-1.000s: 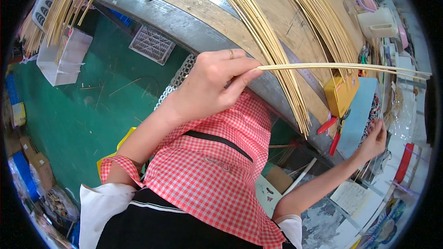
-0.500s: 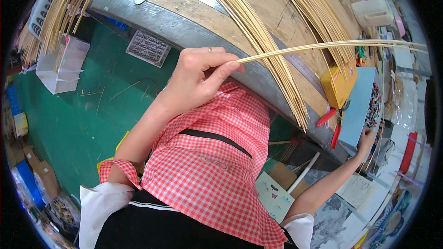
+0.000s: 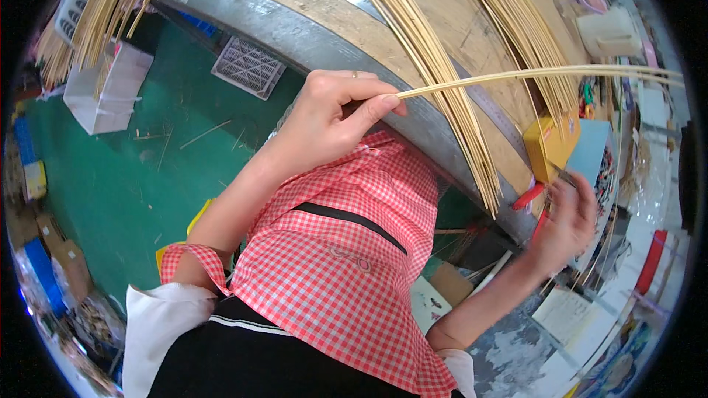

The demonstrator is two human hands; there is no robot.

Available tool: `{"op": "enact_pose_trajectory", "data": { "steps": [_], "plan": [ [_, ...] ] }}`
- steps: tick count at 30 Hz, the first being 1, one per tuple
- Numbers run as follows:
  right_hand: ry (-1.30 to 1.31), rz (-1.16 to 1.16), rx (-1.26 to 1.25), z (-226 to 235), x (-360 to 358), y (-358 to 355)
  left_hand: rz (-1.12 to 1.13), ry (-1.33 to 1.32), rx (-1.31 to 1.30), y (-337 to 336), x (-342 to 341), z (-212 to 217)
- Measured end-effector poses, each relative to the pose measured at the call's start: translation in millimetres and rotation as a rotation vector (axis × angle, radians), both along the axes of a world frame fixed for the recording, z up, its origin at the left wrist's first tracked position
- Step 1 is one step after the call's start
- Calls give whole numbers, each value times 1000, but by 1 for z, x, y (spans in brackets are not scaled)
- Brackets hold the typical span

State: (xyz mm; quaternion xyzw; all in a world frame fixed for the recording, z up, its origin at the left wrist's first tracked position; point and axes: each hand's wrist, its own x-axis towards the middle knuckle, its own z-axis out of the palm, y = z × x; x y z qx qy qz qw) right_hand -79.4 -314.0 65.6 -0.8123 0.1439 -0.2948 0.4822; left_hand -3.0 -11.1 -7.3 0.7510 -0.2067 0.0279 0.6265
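My left hand (image 3: 335, 114) is closed in a pinch on the near ends of a few thin bamboo sticks (image 3: 509, 76). They stretch right across the bench in a slight arc. My right hand (image 3: 566, 221), a little blurred, is over the red-handled pliers (image 3: 528, 197) at the bench corner and hides part of them. Its fingers are curled, and what they hold, if anything, is hidden. Beyond it lie a yellow box (image 3: 549, 147) and a light blue box (image 3: 592, 144) with small dark and red pieces.
Two bundles of bamboo sticks, a nearer one (image 3: 435, 59) and a farther one (image 3: 516, 18), lie on the wooden bench with its grey metal edge (image 3: 273, 33). A metal ruler (image 3: 501, 121) rests between them. White bins and a crate (image 3: 248, 66) stand on the green floor at left.
My right hand has left the blue box and moved left, over the pliers. The left hand keeps its pinch on the sticks. The whole view has shifted slightly.
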Motion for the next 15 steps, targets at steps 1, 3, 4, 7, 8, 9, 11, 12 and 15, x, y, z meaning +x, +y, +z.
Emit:
{"op": "enact_pose_trajectory", "data": {
  "steps": [1,3,4,7,8,9,11,12,15],
  "plan": [
    [33,142,65,-11,7,42,6,-16,-29,-1,-1,0],
    [116,430,-32,-41,21,83,-3,-36,-34,0,-2,6],
    [130,567,-126,-53,27,92,-8,-38,-11,1,-3,9],
    [226,648,-428,-48,32,101,-2,-111,47,3,0,12],
    [286,640,-523,-44,34,102,7,-140,60,3,0,11],
    [345,630,-618,-40,35,103,18,-149,72,3,0,11],
    [380,602,-729,-40,34,103,18,-173,98,3,0,12],
    [356,594,-747,-42,36,102,15,-171,84,2,-2,13],
    [342,538,-372,-47,31,106,5,-185,52,-2,-7,14]
  ]
}}
